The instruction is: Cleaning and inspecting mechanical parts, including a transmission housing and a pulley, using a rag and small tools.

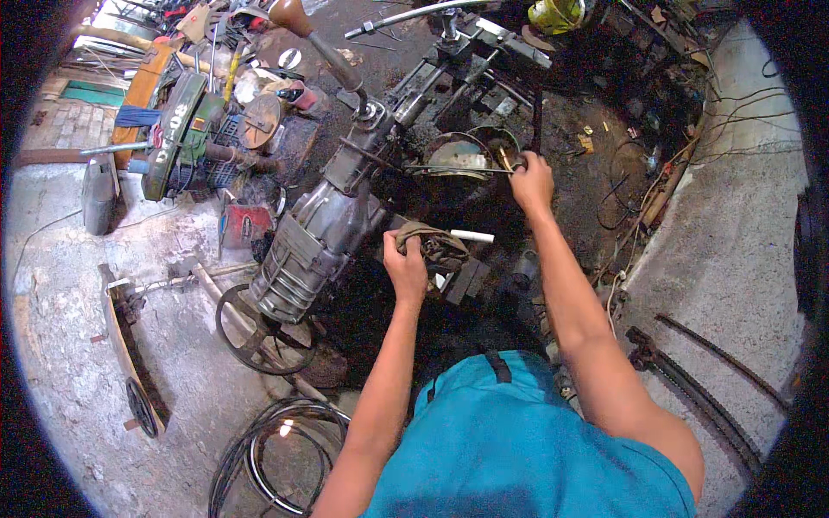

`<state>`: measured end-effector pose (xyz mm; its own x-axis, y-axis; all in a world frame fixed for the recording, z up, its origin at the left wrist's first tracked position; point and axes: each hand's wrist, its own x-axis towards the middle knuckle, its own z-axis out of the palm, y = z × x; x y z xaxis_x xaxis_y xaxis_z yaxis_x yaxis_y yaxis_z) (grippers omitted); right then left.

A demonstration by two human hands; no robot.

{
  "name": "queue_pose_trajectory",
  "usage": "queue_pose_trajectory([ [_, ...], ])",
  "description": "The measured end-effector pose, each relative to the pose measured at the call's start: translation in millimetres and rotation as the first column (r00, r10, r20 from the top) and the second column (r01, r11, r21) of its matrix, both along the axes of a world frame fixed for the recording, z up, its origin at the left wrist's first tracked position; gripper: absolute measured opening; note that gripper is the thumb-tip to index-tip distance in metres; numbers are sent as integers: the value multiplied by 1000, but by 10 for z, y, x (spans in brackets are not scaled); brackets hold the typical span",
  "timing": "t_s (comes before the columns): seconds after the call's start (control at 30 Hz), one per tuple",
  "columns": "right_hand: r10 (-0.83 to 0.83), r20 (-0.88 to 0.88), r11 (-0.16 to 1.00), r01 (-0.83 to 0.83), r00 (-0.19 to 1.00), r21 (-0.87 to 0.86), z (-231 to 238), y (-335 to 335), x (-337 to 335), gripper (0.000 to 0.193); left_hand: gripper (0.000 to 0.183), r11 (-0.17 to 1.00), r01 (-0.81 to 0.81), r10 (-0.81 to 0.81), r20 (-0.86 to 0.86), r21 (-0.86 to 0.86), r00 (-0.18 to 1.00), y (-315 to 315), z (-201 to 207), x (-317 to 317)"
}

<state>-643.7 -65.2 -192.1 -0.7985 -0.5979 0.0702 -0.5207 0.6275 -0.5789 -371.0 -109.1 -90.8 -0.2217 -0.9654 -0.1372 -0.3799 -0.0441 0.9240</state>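
My left hand [408,266] is closed on a crumpled brown rag [436,244]. A short white tube [473,236] sticks out beside the rag. Farther right and ahead, my right hand [533,184] is closed in a pinch at the end of a thin metal rod [471,170]. This rod crosses above the near side of a round metal pan [458,154], which holds a pale piece. Left of both hands lies a grey metal gearbox [315,226], tilted, with a lever [328,56] topped by a wooden knob rising from its far end.
A valve wheel [266,330] sits by the gearbox's near end, with coiled black hose [276,449] below. A green machine [186,134] and piled tools stand far left. A metal frame [484,56] and a yellow bucket [557,15] are ahead. Dark toothed bars [699,397] lie right.
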Motion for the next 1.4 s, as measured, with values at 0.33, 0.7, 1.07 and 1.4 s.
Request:
queue_pose_trajectory([
  [0.33,-122,591,970,223,797,-101,-729,260,-54,31,15,999,49,-47,-102,18,994,88,-157,-226],
  [0.7,-216,328,946,280,920,-163,-184,726,-208,28,16,995,-22,31,-92,99,995,112,-191,-131],
  [1.07,144,815,859,338,561,-384,847,657,381,20,23,930,-183,225,100,-317,969,-946,-107,544],
  [1.4,372,586,915,-392,720,-99,886,-927,1858,27,38,707,36,505,540,-706,673,-1935,-333,815],
])
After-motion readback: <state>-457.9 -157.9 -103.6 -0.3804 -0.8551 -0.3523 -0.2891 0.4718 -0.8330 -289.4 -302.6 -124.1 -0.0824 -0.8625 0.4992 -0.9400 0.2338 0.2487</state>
